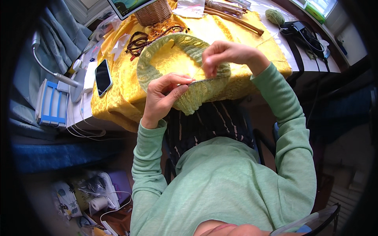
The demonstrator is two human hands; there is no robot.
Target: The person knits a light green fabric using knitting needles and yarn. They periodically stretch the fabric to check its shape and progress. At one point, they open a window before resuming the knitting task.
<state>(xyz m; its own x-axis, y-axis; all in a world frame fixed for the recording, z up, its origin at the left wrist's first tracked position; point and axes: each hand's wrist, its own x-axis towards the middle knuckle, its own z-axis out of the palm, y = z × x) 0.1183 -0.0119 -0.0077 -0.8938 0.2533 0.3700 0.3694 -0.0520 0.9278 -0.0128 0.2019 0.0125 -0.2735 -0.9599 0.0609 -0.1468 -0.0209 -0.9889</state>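
Note:
A ring of pale green knitting [152,47] lies on the yellow tablecloth [118,103], its near part hanging over the table edge toward my lap. My left hand [161,94] pinches the near edge of the knitting and a thin knitting needle [200,81] between thumb and fingers. Just to the right, my right hand [227,54] is raised at the same edge with its fingers curled and slightly blurred. A fine yarn strand [198,70] runs from the needle to its fingers. Whether those fingers also touch the needle is hidden.
A smartphone [103,78] and a desk lamp [66,79] are at left. Dark bead strings [137,42] lie behind the knitting, near a wicker basket [153,13]. Wooden needles [233,20] lie at the back. A green yarn ball [274,16] sits beside black cables [305,35] at right.

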